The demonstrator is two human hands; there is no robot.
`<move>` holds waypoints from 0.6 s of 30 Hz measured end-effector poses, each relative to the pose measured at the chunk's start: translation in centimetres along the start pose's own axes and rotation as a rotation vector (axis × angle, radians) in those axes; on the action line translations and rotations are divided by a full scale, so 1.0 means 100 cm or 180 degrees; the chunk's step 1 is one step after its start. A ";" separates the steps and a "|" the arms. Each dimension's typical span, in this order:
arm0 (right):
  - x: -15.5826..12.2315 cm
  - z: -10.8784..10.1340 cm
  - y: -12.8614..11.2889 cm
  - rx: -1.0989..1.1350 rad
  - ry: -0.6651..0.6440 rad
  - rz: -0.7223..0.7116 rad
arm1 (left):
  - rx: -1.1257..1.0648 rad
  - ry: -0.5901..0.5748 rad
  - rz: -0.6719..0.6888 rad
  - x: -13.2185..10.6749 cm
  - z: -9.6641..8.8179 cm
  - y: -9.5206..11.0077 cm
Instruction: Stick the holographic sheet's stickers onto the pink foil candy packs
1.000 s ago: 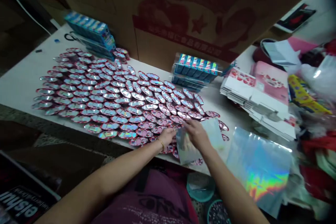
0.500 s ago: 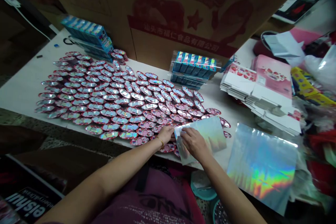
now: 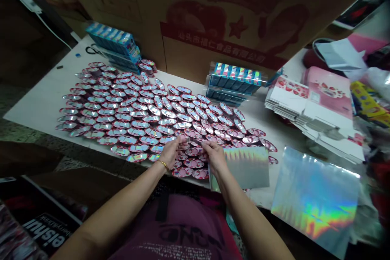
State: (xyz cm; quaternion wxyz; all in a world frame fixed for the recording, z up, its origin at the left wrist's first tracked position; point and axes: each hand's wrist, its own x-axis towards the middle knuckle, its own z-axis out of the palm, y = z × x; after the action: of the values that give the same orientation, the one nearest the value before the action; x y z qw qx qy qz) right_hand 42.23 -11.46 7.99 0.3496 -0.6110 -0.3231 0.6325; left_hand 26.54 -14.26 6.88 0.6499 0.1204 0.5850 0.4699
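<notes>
My left hand (image 3: 171,153) is over the near side of a crowd of small oval-topped boxes (image 3: 140,124), its thumb and fingers pinched together. Whatever it pinches, if anything, is too small to make out. To its right, my right hand (image 3: 215,156) has its fingertips closed above the boxes too, and its contents are hidden. A shiny holographic sheet (image 3: 248,170) lies under and beside my right wrist, covering some of the boxes. The uncovered boxes near my hands show pink tops with a round mark, while those farther left carry silvery rainbow tops.
A larger holographic sheet (image 3: 317,199) lies at the table's right edge. Behind it are stacked flat pink-and-white cartons (image 3: 327,93). Blue boxes in clear wrap (image 3: 233,79) and another blue pack (image 3: 115,44) stand against a big brown carton (image 3: 183,57).
Both hands have left the smaller holographic sheet's upper left corner. My left hand has moved left, and the sheet now lies flatter. The view has shifted slightly.
</notes>
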 end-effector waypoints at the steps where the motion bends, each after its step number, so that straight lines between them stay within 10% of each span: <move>1: -0.001 0.007 0.005 0.0067 0.0012 0.0092 | 0.0089 0.0081 0.0086 0.001 -0.006 0.001; 9: 0.008 0.053 0.044 -0.0054 0.0499 -0.0374 | 0.1172 0.0364 0.0751 0.036 -0.037 0.001; 18: 0.029 0.070 0.063 -0.2222 0.1551 -0.1529 | 0.3648 0.0643 0.1348 0.073 -0.038 0.019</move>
State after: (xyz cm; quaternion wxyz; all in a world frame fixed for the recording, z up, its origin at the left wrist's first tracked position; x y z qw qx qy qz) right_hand 34.88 -12.36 1.49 0.3254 -0.7301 -0.5565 0.2265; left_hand 21.37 -9.23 2.43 0.3160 0.5188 0.7664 0.2089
